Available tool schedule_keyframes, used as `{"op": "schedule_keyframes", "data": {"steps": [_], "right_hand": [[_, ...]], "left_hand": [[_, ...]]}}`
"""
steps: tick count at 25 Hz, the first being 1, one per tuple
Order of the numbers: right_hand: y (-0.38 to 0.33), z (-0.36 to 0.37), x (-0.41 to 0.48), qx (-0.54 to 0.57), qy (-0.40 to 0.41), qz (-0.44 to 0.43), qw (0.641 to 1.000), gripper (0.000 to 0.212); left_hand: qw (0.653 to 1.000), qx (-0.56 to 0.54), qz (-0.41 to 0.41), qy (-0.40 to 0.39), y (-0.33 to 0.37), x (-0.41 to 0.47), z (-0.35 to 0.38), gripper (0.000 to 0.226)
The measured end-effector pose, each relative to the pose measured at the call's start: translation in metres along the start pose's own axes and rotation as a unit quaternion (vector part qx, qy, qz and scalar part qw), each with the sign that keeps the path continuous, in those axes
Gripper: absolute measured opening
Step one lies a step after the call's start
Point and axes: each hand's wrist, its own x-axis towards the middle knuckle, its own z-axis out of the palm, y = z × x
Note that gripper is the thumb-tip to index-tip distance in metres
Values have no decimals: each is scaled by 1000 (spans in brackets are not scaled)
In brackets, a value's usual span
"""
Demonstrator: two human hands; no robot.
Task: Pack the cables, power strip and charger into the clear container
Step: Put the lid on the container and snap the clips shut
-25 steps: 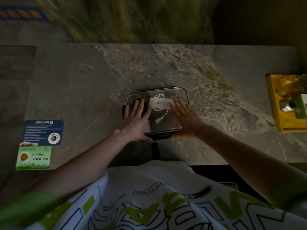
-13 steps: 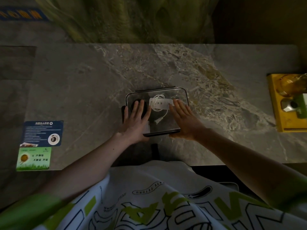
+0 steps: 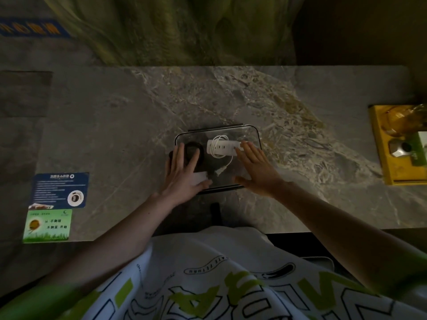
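Observation:
The clear container (image 3: 250,132) sits mid-table with its transparent lid on top. Through the lid I see a white power strip (image 3: 223,147) with a white cable (image 3: 219,137) looped over it, a dark coiled cable (image 3: 193,150) at the left, and a small white block (image 3: 200,177) by the near edge. My left hand (image 3: 183,174) lies flat on the left half of the lid, fingers spread. My right hand (image 3: 255,168) lies flat on the right half, fingers together.
The marble table (image 3: 115,125) carries a blue card (image 3: 59,190) and a green card (image 3: 47,225) at the near left. A yellow tray (image 3: 381,158) holding a glass item stands at the right edge. A curtain hangs behind the table.
The lid's near edge has dropped level onto the container. Both hands have stayed flat on it, sliding slightly toward me.

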Motion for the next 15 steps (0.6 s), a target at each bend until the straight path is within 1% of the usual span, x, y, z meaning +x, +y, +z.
{"op": "schedule_keyframes", "data": {"steps": [1,3,5,7,9,13,15], "right_hand": [[-1,3,-1,6,17,14,1000,89],[-5,10,-6,29,50,56,997,90],[-9,15,-10,102,71,118,985,95],[-10,15,-13,182,70,164,967,98],[-10,13,-13,204,66,171,962,99],[-9,10,-14,199,75,165,963,98],[-9,11,-13,208,68,171,961,98]], "left_hand": [[999,-24,-20,7,0,-2,2,95],[996,-74,-48,6,4,-3,5,94],[991,-111,-70,19,9,-1,4,99],[986,-137,-85,36,11,0,3,102],[984,-145,-87,50,12,0,2,102],[982,-150,-82,78,12,0,2,101],[980,-158,-92,81,10,0,2,102]]}}
